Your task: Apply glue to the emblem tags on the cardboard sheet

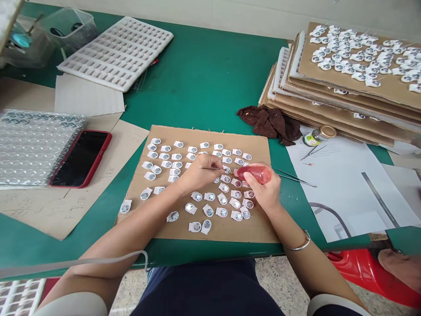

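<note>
My left hand [205,171] is closed in a pinch on a thin metal needle-like tool [210,168], over the middle of a cardboard sheet [164,237]. My right hand [268,188] wraps round a small red squeeze bottle [255,174], its nozzle pointing left towards the left fingertips. Small white tabs with round silvery discs [208,210] lie in loose rows on the cardboard, under and around both hands. Metal tweezers [297,178] stick out to the right behind my right hand; whether the fingers hold them I cannot tell.
At right are a dark brown cloth [271,123], a small lidded jar [319,135], a paper sheet [345,188] and stacked cardboard layers [332,98] bearing more tabs. At left lie a phone [82,158], a clear blister tray [33,149] and a white foam tray [118,52].
</note>
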`<action>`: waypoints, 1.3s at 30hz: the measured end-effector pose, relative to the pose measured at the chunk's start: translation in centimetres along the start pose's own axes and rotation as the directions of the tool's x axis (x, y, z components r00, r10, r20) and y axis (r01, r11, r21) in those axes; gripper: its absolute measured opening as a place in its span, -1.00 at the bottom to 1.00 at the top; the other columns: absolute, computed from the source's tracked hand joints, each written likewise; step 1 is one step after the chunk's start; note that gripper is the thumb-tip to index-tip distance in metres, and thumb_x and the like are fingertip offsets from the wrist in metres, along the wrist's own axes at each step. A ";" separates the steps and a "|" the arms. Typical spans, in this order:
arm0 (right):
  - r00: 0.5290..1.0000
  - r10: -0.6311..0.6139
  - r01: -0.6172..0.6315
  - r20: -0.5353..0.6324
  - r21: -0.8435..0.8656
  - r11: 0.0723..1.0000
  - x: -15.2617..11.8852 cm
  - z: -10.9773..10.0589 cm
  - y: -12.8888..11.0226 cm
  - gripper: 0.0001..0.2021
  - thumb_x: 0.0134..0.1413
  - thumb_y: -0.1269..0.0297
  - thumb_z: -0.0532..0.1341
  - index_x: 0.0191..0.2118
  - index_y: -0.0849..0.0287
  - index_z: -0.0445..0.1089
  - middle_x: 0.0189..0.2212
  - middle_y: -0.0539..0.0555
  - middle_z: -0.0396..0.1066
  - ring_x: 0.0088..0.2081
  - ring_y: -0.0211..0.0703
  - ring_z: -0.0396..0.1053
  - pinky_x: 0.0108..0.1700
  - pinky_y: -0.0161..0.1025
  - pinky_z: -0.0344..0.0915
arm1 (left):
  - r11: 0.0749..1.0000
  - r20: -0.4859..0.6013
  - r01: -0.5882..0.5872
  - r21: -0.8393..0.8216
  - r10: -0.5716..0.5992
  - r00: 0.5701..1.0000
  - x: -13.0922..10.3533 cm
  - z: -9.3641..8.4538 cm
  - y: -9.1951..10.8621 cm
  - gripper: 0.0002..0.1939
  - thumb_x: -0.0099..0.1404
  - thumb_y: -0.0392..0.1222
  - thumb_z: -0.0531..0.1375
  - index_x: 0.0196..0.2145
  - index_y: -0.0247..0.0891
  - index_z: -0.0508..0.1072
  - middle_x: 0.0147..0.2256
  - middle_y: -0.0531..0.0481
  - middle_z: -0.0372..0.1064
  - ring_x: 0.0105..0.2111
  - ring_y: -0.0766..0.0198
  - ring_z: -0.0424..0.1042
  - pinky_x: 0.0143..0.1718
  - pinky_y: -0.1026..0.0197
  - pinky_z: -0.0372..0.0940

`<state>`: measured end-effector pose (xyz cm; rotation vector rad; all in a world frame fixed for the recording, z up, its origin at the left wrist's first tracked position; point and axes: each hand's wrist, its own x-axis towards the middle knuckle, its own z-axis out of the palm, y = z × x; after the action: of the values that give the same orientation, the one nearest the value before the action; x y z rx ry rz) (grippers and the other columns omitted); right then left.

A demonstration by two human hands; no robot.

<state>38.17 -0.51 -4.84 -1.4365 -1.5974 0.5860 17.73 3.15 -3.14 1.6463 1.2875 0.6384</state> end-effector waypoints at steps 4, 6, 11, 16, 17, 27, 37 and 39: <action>1.000 0.000 0.000 0.003 0.006 1.000 0.0 0.0 0.1 -0.77 -0.04 0.14 0.26 -0.27 0.13 0.38 -0.32 0.04 0.44 -0.32 -0.15 0.44 -0.21 -0.15 0.42 | 1.000 -0.001 -0.007 -0.002 0.007 1.000 0.0 0.0 -0.1 -0.91 0.07 -0.28 0.20 -0.52 -0.32 0.49 -0.55 0.01 0.40 -0.57 0.42 0.29 -0.59 0.36 0.15; 1.000 0.006 -0.006 0.008 0.015 1.000 0.0 0.1 0.2 -0.77 -0.04 0.14 0.26 -0.26 0.13 0.37 -0.31 0.05 0.44 -0.31 -0.14 0.44 -0.23 -0.15 0.42 | 1.000 -0.002 -0.005 -0.004 0.005 1.000 0.1 0.0 -0.1 -0.91 0.07 -0.27 0.20 -0.52 -0.32 0.48 -0.55 0.01 0.40 -0.57 0.42 0.29 -0.59 0.36 0.15; 1.000 -0.011 0.011 0.008 0.012 1.000 -0.1 0.2 0.2 -0.76 -0.04 0.13 0.26 -0.24 0.13 0.37 -0.29 0.07 0.43 -0.28 -0.12 0.44 -0.25 -0.14 0.44 | 1.000 -0.004 -0.009 -0.015 0.009 1.000 0.0 0.0 -0.1 -0.90 0.07 -0.25 0.21 -0.53 -0.33 0.47 -0.54 0.01 0.40 -0.57 0.42 0.29 -0.60 0.37 0.15; 1.000 0.004 -0.004 0.022 0.024 1.000 -0.2 0.2 0.3 -0.77 -0.04 0.16 0.26 -0.24 0.13 0.37 -0.28 0.06 0.43 -0.28 -0.11 0.45 -0.23 -0.15 0.44 | 1.000 0.003 -0.006 -0.015 0.007 1.000 0.0 0.0 -0.3 -0.91 0.07 -0.26 0.20 -0.52 -0.32 0.47 -0.55 0.02 0.39 -0.57 0.43 0.28 -0.59 0.37 0.14; 1.000 0.004 -0.004 0.020 0.023 1.000 -0.2 0.2 0.3 -0.77 -0.04 0.17 0.26 -0.24 0.14 0.37 -0.29 0.06 0.43 -0.27 -0.11 0.45 -0.23 -0.15 0.44 | 1.000 0.004 -0.007 -0.016 0.007 1.000 0.0 0.0 -0.4 -0.91 0.07 -0.27 0.20 -0.52 -0.32 0.47 -0.55 0.02 0.39 -0.57 0.43 0.28 -0.59 0.37 0.14; 0.999 0.006 -0.008 0.048 0.043 0.999 -0.3 0.3 0.4 -0.74 -0.04 0.16 0.26 -0.21 0.14 0.37 -0.25 0.09 0.42 -0.23 -0.08 0.43 -0.25 -0.12 0.46 | 1.000 0.025 -0.001 -0.025 0.002 1.000 0.0 0.0 -0.4 -0.90 0.09 -0.24 0.19 -0.49 -0.32 0.47 -0.51 0.00 0.40 -0.53 0.39 0.34 -0.56 0.35 0.20; 0.998 -0.003 0.000 0.065 0.054 0.999 0.0 0.5 -0.2 -0.77 -0.03 0.17 0.26 -0.23 0.13 0.37 -0.28 0.07 0.44 -0.25 -0.09 0.44 -0.24 -0.13 0.45 | 1.000 0.025 -0.002 -0.013 0.002 1.000 0.1 0.0 -0.4 -0.89 0.09 -0.24 0.20 -0.52 -0.32 0.47 -0.54 0.01 0.40 -0.56 0.41 0.30 -0.57 0.36 0.16; 0.998 -0.009 0.006 0.061 0.050 0.999 0.0 0.5 -0.2 -0.77 -0.04 0.17 0.26 -0.23 0.13 0.37 -0.28 0.07 0.44 -0.24 -0.09 0.44 -0.23 -0.13 0.44 | 1.000 0.026 0.008 -0.015 -0.008 1.000 0.1 0.0 -0.4 -0.89 0.09 -0.24 0.20 -0.52 -0.31 0.46 -0.55 0.02 0.39 -0.58 0.42 0.28 -0.58 0.36 0.15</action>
<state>37.62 -0.46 -4.89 -1.3873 -1.6239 0.6669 17.57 3.24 -3.48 1.6312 1.2670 0.6189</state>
